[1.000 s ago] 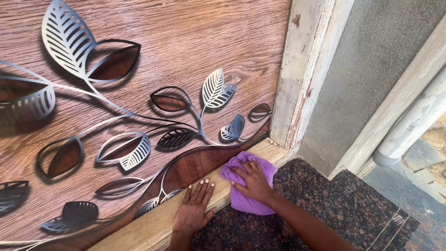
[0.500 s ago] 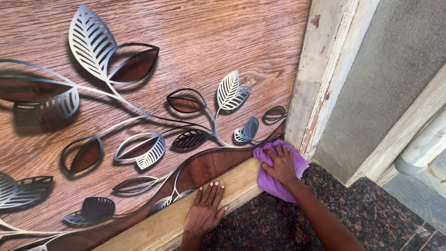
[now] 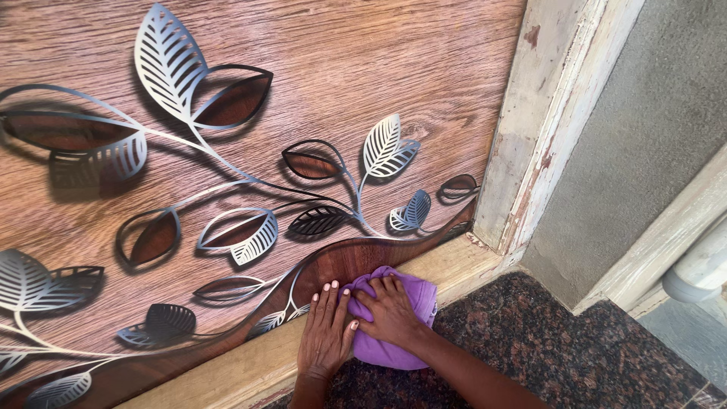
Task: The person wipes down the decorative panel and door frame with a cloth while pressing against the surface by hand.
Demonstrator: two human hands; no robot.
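A purple cloth (image 3: 413,303) lies bunched on the pale wooden sill (image 3: 462,265) at the foot of a wood-grain door (image 3: 303,76) decorated with silver and dark metal leaves (image 3: 382,148). My right hand (image 3: 390,310) presses down on the cloth with fingers curled over it. My left hand (image 3: 326,333) rests flat on the sill, fingers together, its side touching the cloth and my right hand.
A worn white door frame (image 3: 534,129) stands at the right of the door, with a grey rough wall (image 3: 644,129) beyond it. Dark speckled granite floor (image 3: 575,341) runs below the sill. A white pipe end (image 3: 700,269) shows at the far right.
My right hand has slid the purple cloth left along the sill, from the corner by the frame to right beside my left hand. The left hand has stayed put.
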